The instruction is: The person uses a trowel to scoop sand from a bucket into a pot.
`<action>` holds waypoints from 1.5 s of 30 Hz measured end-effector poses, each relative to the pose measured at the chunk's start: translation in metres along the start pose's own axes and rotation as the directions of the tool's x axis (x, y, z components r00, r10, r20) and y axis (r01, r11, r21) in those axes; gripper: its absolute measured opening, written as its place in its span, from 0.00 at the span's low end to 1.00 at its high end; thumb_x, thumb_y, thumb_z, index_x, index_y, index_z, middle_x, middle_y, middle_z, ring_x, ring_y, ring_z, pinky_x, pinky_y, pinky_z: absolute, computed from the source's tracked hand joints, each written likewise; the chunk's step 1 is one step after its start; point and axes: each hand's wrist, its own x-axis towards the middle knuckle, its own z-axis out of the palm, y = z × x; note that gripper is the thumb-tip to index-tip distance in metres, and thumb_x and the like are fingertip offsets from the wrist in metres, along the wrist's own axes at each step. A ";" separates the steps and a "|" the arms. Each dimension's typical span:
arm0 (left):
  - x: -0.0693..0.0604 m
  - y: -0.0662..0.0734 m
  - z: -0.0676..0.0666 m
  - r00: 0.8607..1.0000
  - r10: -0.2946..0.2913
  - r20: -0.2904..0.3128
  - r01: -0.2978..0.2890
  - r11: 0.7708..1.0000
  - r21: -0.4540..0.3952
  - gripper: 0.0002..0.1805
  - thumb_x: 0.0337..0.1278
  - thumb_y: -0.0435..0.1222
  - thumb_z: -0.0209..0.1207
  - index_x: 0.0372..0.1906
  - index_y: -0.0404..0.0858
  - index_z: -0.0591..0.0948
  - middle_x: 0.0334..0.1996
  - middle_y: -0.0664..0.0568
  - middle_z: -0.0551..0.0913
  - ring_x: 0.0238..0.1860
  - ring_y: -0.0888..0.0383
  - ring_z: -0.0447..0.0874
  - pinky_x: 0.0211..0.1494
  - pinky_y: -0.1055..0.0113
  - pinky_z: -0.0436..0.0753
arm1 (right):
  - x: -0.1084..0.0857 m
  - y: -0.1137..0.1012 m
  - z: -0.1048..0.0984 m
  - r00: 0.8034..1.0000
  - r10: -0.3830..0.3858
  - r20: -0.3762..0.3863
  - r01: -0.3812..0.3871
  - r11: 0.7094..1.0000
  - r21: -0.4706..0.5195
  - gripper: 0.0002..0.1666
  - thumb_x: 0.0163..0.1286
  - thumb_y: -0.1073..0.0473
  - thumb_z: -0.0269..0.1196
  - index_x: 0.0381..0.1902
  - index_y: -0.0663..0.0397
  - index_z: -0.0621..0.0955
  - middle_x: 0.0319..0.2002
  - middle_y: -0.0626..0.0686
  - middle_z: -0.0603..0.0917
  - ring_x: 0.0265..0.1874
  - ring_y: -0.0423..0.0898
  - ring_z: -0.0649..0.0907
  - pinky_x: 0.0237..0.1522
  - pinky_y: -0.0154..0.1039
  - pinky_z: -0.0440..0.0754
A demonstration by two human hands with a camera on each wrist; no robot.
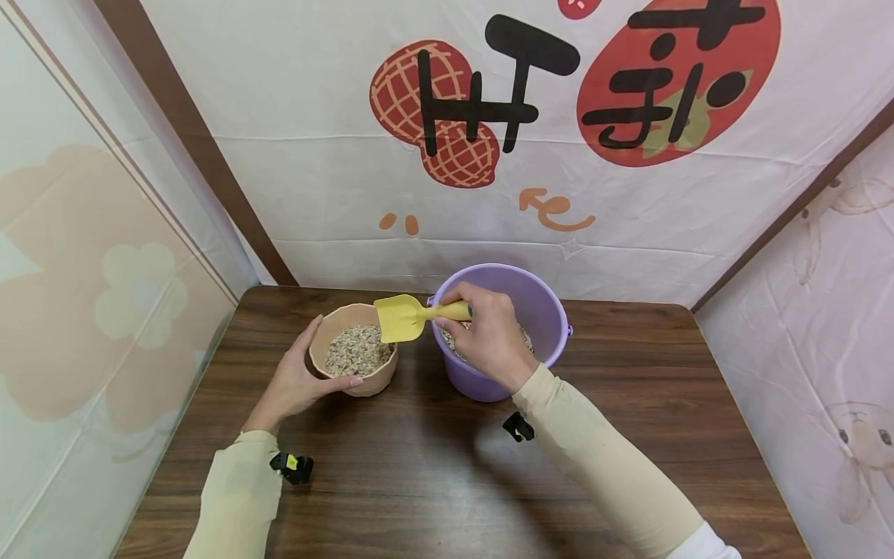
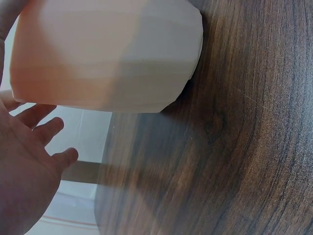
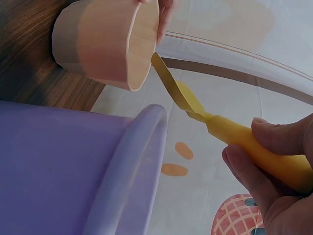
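Observation:
My right hand (image 1: 492, 335) grips the handle of a yellow toy shovel (image 1: 400, 318) above a purple bucket (image 1: 482, 384). The shovel's blade reaches over the right rim of a peach-coloured bowl (image 1: 377, 382), and no grain shows on it. Inside the bowl lies a heap of pale mixed grains (image 1: 358, 351), looking like oats. My left hand (image 1: 296, 380) holds the bowl's left side, thumb along the near wall and fingers at the far left rim. Up close, the right wrist view shows thumb and fingers round the shovel handle (image 3: 254, 147). More grains lie in the bucket, partly hidden by my right hand.
Both containers stand on a dark wood-grain table (image 1: 419, 481), near its back edge. Behind it hangs a white printed cloth (image 1: 314, 186), with more cloth at the left and right sides. The bucket stands a short way right of the bowl.

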 end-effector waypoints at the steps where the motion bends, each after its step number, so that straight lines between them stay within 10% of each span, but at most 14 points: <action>1: 0.000 0.000 0.000 1.000 0.000 0.000 0.000 1.000 0.001 0.74 0.36 0.53 0.82 0.83 0.48 0.43 0.78 0.38 0.54 0.75 0.36 0.56 0.70 0.34 0.62 | 0.000 0.001 0.000 1.000 0.002 -0.006 -0.002 1.000 0.005 0.11 0.57 0.67 0.78 0.36 0.56 0.87 0.33 0.50 0.89 0.31 0.42 0.84 0.31 0.36 0.82; 16: 0.001 0.001 0.000 1.000 0.005 0.011 -0.005 1.000 0.001 0.74 0.37 0.53 0.82 0.83 0.47 0.42 0.79 0.37 0.52 0.75 0.36 0.56 0.71 0.34 0.62 | -0.011 0.017 -0.020 0.970 0.233 -0.064 -0.208 0.939 0.273 0.12 0.58 0.65 0.77 0.40 0.58 0.88 0.33 0.51 0.88 0.25 0.44 0.81 0.25 0.35 0.79; 24: 0.001 0.000 0.000 1.000 0.009 0.008 -0.009 1.000 -0.006 0.74 0.37 0.52 0.82 0.83 0.45 0.43 0.78 0.36 0.54 0.74 0.36 0.57 0.70 0.34 0.63 | -0.022 0.025 -0.040 0.916 0.402 0.019 -0.357 0.790 0.498 0.14 0.62 0.64 0.75 0.45 0.63 0.87 0.35 0.59 0.83 0.26 0.46 0.82 0.27 0.33 0.82; 32: 0.000 0.000 0.000 1.000 0.014 0.007 -0.014 1.000 -0.013 0.74 0.37 0.51 0.82 0.83 0.45 0.43 0.78 0.37 0.54 0.74 0.37 0.57 0.70 0.35 0.62 | -0.033 0.032 -0.059 0.894 0.447 0.019 -0.336 0.642 0.689 0.16 0.63 0.70 0.72 0.47 0.70 0.82 0.41 0.65 0.82 0.37 0.55 0.90 0.45 0.47 0.87; 45: -0.001 0.001 -0.001 1.000 0.027 0.003 -0.027 0.999 -0.024 0.73 0.38 0.49 0.82 0.83 0.44 0.44 0.78 0.36 0.55 0.74 0.37 0.58 0.71 0.36 0.63 | -0.052 0.054 -0.098 0.851 0.516 -0.097 -0.304 0.635 0.710 0.21 0.62 0.70 0.72 0.49 0.79 0.80 0.38 0.58 0.87 0.36 0.51 0.90 0.44 0.42 0.87</action>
